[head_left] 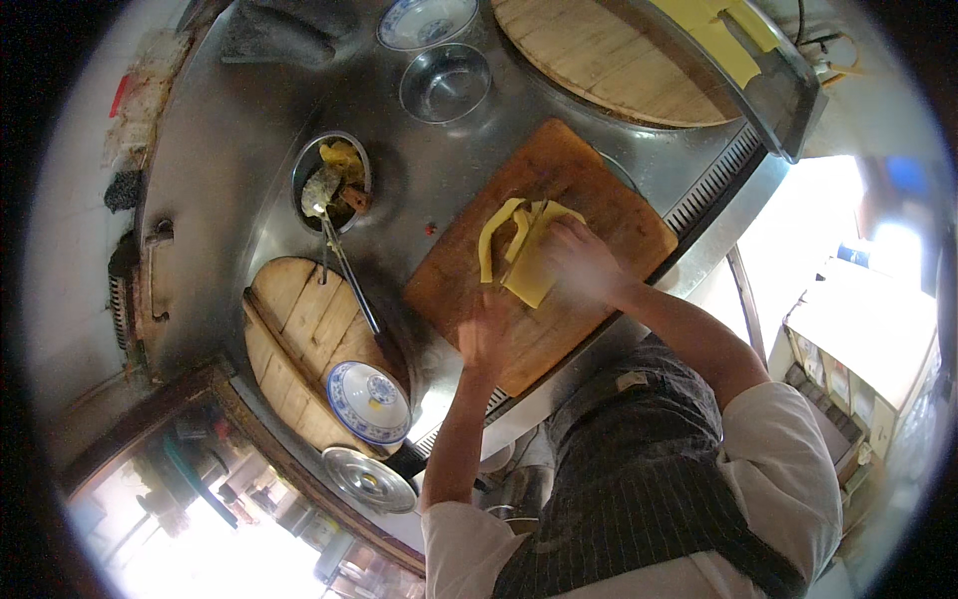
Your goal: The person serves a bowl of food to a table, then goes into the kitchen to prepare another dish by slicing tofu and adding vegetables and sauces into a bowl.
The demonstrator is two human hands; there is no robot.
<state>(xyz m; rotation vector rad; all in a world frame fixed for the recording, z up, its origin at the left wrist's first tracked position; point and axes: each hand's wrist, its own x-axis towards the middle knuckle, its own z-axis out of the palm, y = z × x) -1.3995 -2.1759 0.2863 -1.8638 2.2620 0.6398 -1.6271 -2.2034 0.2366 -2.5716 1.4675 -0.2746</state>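
Note:
A yellow sheet of food (534,275) lies on a brown wooden cutting board (589,314); I cannot make out its kind. Cut yellow strips (489,245) curl at its left side. Across the sheet runs a thin knife (526,240), seen nearly edge-on. My left hand (483,331), somewhat blurred, is closed at the near end of the knife; the handle is hidden in it. On the right part of the sheet rests my right hand (584,265), smeared by motion, with its fingers stretched toward the blade.
Left of the board stands a metal bowl (297,190) of food with tongs (349,275). A round wooden lid (284,344) carries a blue-and-white plate (368,402). Beyond are an empty steel bowl (446,84), another wooden lid (609,60) and a tray (783,100) with yellow sheets.

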